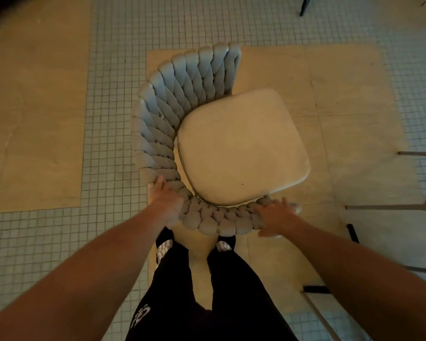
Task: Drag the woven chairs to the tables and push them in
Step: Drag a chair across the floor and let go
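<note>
Gripping the woven chair (182, 114) by its braided backrest, left hand (166, 203) and right hand (277, 216) curl over the rim.

1. You stand in what looks like a café or restaurant dining area
2. Floor (113, 57): small pale mosaic tiles with large beige slab insets, a commercial-style finish
3. Woven chair (172, 99), padded cream seat, dining type
4. More thin furniture legs (384, 207) at your right and top edge suggest several seating sets

Tiled floor (113, 57) with tan slabs, woven chair (241, 148) on it.
</note>
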